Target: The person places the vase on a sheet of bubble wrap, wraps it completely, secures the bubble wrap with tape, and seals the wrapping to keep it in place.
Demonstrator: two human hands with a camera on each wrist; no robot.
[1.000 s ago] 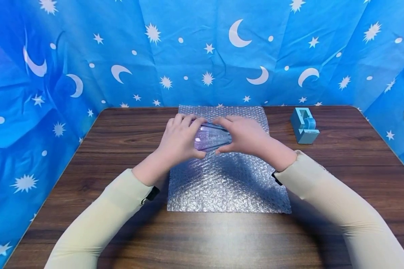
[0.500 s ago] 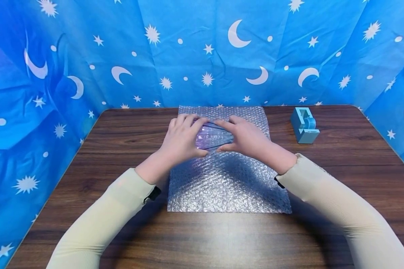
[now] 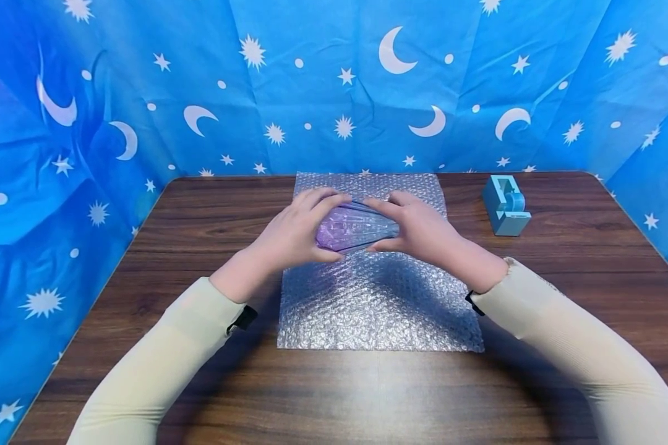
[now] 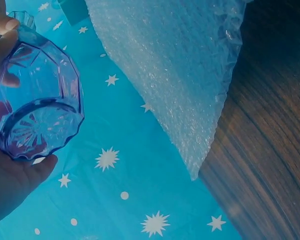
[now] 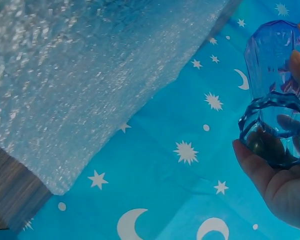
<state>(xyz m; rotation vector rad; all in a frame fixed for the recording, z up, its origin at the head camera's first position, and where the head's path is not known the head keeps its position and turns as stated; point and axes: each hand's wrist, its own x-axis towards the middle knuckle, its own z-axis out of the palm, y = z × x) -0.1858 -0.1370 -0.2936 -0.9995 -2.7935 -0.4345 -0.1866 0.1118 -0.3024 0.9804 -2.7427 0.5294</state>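
A faceted blue-purple glass (image 3: 355, 227) lies on its side between my two hands, just above the far half of a bubble wrap sheet (image 3: 378, 296). My left hand (image 3: 297, 230) grips one end with fingers over the top and thumb below. My right hand (image 3: 417, 227) grips the other end the same way. In the left wrist view the glass (image 4: 35, 107) shows its thick ribbed base against my palm (image 4: 10, 192), with the bubble wrap (image 4: 180, 75) behind. In the right wrist view the glass (image 5: 277, 100) rests on my right palm (image 5: 282, 192).
A light blue tape dispenser (image 3: 505, 204) stands at the far right of the brown wooden table (image 3: 200, 204). Blue cloth with moons and stars (image 3: 334, 86) walls in the back and both sides. Bare wood shows left, right and in front of the sheet.
Both hands have turned the glass slightly and shifted it a little to the right; more of its purple body shows between them. The sheet and tape dispenser stay put.
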